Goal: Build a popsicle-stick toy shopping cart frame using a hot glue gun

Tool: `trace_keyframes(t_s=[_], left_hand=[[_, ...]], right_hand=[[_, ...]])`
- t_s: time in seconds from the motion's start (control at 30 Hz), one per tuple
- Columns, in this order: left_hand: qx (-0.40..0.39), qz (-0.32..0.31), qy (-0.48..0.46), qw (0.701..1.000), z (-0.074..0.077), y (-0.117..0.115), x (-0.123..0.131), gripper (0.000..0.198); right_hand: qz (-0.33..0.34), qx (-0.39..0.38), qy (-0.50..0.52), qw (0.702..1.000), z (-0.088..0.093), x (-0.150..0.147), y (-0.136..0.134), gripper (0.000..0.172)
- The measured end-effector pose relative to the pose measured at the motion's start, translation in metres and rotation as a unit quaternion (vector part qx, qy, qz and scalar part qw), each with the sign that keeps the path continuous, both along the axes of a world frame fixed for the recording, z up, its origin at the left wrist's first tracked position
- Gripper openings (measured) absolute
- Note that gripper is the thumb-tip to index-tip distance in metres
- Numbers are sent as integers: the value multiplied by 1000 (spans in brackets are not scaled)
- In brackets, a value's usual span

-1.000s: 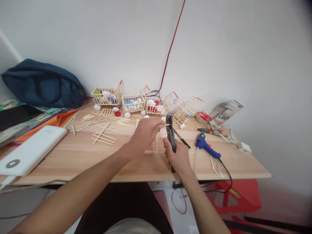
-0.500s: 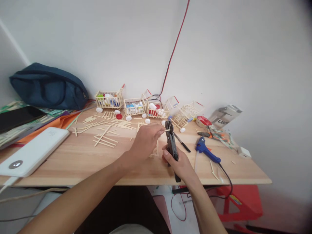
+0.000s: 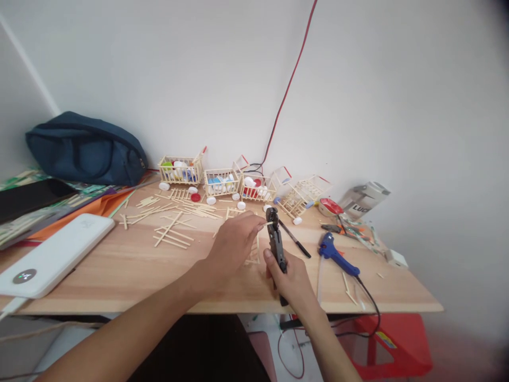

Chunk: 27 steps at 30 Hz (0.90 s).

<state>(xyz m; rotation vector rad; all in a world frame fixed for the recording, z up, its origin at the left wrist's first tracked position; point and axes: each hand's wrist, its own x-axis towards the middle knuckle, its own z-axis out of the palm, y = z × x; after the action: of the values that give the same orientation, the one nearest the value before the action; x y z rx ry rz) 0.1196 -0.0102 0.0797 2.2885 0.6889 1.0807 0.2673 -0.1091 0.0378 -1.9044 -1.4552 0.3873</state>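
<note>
My right hand point(image 3: 292, 278) grips the handles of dark pliers point(image 3: 275, 239), held upright over the wooden table point(image 3: 119, 265). My left hand point(image 3: 234, 241) pinches a thin wooden stick point(image 3: 267, 224) and holds its end in the pliers' jaws. Just behind my hands lies a small frame of glued sticks point(image 3: 252, 254), partly hidden by them.
Loose sticks point(image 3: 175, 217) lie scattered mid-table. Several little stick carts point(image 3: 217, 180) with bottle-cap wheels line the wall. A blue glue gun point(image 3: 336, 252), a black pen point(image 3: 294, 239) and tape lie to the right. A white power bank point(image 3: 51, 254) and a blue bag point(image 3: 85, 148) sit left.
Both hands with pliers and stick have stayed together, sinking slightly toward the table edge as the camera tilted up. The grip is unchanged.
</note>
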Motion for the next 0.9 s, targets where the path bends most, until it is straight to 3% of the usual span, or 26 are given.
trace_keyframes(t_s=[0.33, 0.7, 0.8, 0.9], left_hand=[[19, -16, -20, 999, 15, 29, 11, 23], [-6, -27, -37, 999, 17, 31, 6, 25], [-77, -20, -64, 995, 20, 35, -13, 21], [-155, -18, -86, 984, 17, 48, -51, 13]], right_hand=[[-22, 68, -39, 997, 16, 7, 26, 55], [-64, 113, -7, 992, 1, 15, 31, 52], [-74, 118, 93, 986, 2, 26, 33, 53], [-64, 188, 318, 927, -1, 32, 37, 46]])
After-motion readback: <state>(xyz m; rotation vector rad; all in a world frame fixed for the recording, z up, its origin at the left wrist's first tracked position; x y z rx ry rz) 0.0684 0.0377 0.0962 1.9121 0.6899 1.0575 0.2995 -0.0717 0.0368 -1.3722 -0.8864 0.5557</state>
